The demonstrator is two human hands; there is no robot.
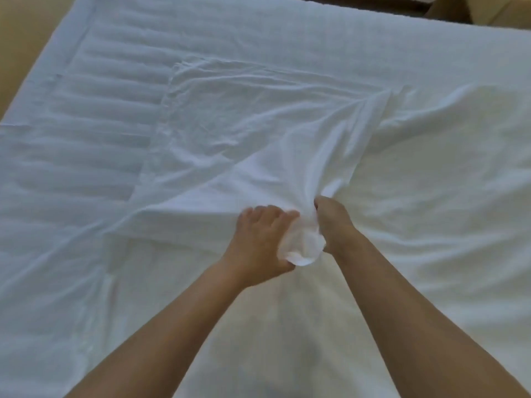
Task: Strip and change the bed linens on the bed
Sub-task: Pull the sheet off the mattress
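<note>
— Both bare forearms come in from the bottom edge. The left forearm (161, 334) slants up to the right and the right forearm (416, 320) slants up to the left, so the wrists nearly meet at the middle.

— And under them?

— White all over. The bed (316, 35) fills nearly the whole view, and its ribbed mattress pad (94, 90) is bare at the far left and along the top. A strip of tan floor (23, 33) shows past the left corner.

— Where is the sheet?

— The sheet (258, 133) lies loose and creased on the pad, spread across the middle and right. One squared-off corner lies flat towards the top left. Its folds all run in to a single wad (301, 248) between the hands.

— How do the hands sit?

— The left hand (258, 242) is back-up, its fingers (270, 212) curled over the wad and the thumb hooked beneath it. The right hand (334, 222) is just beside it, with its fingers (320, 202) tucked down into the cloth, clamped on the same gather.
</note>
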